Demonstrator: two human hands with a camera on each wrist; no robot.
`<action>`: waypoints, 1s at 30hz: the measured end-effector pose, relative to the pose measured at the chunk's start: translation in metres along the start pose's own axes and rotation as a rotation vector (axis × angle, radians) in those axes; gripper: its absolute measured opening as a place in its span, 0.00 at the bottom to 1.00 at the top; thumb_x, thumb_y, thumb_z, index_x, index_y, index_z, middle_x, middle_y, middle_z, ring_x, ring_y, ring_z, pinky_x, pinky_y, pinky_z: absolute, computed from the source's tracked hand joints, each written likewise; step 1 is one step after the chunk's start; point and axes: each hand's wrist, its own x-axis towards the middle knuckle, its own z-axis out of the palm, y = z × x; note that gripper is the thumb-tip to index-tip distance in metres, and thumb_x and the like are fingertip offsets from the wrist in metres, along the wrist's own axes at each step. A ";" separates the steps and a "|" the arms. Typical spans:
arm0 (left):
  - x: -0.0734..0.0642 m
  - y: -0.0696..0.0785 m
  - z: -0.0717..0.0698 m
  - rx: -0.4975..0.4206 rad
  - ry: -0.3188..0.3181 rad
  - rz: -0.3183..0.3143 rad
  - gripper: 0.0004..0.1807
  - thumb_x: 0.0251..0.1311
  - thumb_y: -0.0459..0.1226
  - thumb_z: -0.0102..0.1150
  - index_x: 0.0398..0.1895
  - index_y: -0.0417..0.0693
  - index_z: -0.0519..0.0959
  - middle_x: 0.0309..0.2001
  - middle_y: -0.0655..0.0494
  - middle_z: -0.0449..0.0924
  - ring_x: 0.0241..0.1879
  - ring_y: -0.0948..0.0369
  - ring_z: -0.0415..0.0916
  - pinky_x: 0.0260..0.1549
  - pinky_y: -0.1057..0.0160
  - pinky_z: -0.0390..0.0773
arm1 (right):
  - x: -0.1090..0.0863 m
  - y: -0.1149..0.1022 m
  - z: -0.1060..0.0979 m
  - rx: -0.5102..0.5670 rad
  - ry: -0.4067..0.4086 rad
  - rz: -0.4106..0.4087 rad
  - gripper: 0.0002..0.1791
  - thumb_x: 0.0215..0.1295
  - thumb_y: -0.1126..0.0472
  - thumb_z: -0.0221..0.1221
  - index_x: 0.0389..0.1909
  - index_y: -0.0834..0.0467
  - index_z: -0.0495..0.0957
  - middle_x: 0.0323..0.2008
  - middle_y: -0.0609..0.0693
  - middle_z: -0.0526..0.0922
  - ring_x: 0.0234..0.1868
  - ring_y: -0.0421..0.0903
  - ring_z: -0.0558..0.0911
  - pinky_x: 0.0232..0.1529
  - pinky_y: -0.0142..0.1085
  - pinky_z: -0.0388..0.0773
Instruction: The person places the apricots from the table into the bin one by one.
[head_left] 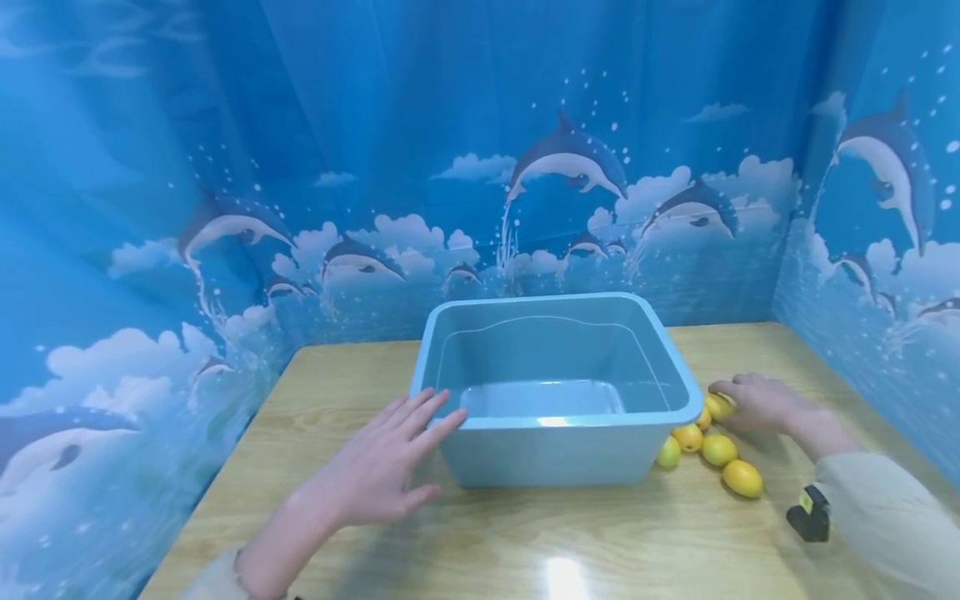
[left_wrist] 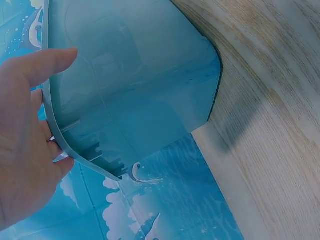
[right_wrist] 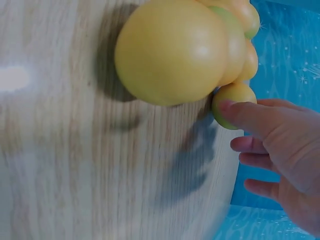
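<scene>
Yellow fruit (right_wrist: 236, 92) on counter (head_left: 487, 542), right of blue tub (head_left: 555, 458) | right grip (head_left: 757, 403) seems clamped on it, thumb against skin | step, judged: picking up; next move calls for firm pinch, clear of neighbouring fruits (head_left: 718, 451) | left grip (head_left: 375, 471) apart, fingers spread at tub's near-left corner | tub: no fruit visible inside

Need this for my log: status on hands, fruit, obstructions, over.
Right hand pinching yellow fruit. Left hand at blue tub's rim. Neighbouring fruits crowd close.
</scene>
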 end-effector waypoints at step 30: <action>-0.002 0.001 0.003 -0.007 0.037 0.015 0.48 0.54 0.53 0.61 0.74 0.57 0.46 0.72 0.48 0.46 0.69 0.49 0.46 0.64 0.48 0.53 | -0.023 0.007 -0.056 0.084 0.089 -0.026 0.21 0.52 0.53 0.66 0.41 0.62 0.75 0.34 0.50 0.77 0.36 0.50 0.77 0.31 0.44 0.75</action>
